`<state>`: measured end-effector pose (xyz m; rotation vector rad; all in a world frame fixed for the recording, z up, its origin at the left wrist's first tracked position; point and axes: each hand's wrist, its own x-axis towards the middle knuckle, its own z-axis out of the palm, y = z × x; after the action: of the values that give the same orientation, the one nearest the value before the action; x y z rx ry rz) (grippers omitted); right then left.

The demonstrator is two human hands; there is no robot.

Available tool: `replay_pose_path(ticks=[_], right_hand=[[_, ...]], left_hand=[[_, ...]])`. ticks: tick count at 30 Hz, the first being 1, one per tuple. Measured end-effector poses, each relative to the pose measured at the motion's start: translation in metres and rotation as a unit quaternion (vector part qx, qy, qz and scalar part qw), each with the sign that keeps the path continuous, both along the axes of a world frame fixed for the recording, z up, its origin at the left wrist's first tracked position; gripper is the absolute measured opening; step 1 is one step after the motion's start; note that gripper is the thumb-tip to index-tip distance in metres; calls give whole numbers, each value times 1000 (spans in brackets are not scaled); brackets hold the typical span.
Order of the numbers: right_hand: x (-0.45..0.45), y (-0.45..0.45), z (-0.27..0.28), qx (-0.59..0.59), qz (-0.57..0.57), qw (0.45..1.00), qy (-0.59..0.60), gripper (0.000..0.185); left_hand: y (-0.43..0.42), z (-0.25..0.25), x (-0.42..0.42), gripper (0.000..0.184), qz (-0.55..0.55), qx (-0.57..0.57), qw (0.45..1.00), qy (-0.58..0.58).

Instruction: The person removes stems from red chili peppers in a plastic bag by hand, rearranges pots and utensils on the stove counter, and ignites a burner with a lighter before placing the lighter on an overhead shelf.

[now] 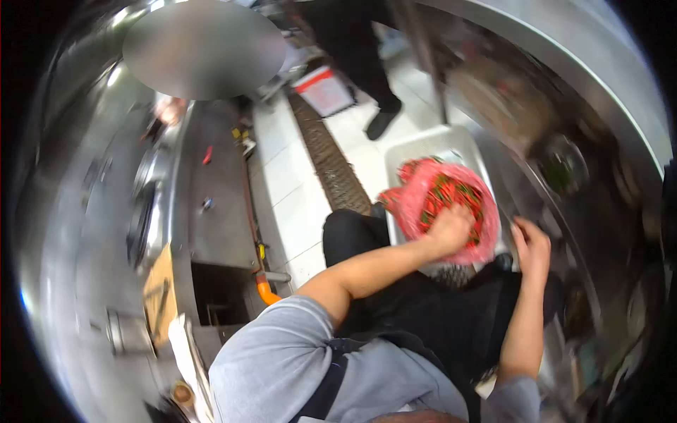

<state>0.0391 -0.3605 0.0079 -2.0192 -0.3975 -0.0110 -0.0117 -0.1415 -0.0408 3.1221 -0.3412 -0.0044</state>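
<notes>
A pink plastic bag (407, 211) full of red chilies with green stems (444, 190) lies open in a white rectangular tub (462, 139). My left hand (453, 227) reaches into the bag, its partly hidden fingers bent together on the chilies. Just right of the tub is my right hand (532, 243), with its thumb and forefinger apart and nothing visible between them. The tub stands on the floor in front of my bent knees.
Steel counters (220, 169) run along the left, with an orange pipe (265, 287) beside them. A floor drain grate (328, 155) crosses the white tiles. Near a red and white bucket (326, 92) stands another person in dark trousers (360, 53). A bowl (562, 164) is at right.
</notes>
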Motion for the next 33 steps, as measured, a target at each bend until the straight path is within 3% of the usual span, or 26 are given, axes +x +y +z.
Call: replay_pose_path(ticks=[5, 9, 11, 14, 17, 21, 23, 24, 25, 27, 29, 32, 33], right_hand=[[3, 1, -15, 26, 11, 996, 88, 27], [8, 0, -30, 15, 30, 997, 77, 29], [6, 1, -27, 12, 22, 995, 101, 28], [8, 2, -29, -13, 22, 996, 86, 28], [11, 4, -32, -19, 23, 996, 80, 29], [10, 5, -25, -62, 32, 994, 82, 29], [5, 9, -14, -80, 18, 993, 87, 29], [6, 7, -23, -88, 15, 996, 28, 29], [3, 10, -15, -97, 6, 993, 62, 28], [3, 11, -12, -99, 10, 994, 46, 28], [5, 10, -15, -114, 23, 993, -7, 27], [4, 13, -11, -90, 0, 995, 31, 27], [5, 14, -11, -87, 9, 996, 29, 27]], left_hand=[[-4, -5, -7, 26, 17, -7, 1000, -16], [0, -7, -5, 27, 33, -41, 998, -16], [3, -18, 1, 26, 45, -135, 990, 20], [15, -24, 5, 26, 31, -134, 990, -20], [30, 0, 6, 23, 18, -119, 993, -19], [60, 8, 12, 23, 19, -265, 961, -82], [67, 17, 11, 25, 71, -299, 946, -98], [71, 26, 12, 26, 126, -313, 939, -61], [78, 42, 12, 24, 113, -280, 952, -42], [87, 48, 13, 24, 157, -323, 933, 6], [118, -10, 26, 31, 159, -479, 863, 22], [117, 26, 15, 32, 167, -425, 888, 43], [127, 12, 17, 32, 133, -464, 875, 23]])
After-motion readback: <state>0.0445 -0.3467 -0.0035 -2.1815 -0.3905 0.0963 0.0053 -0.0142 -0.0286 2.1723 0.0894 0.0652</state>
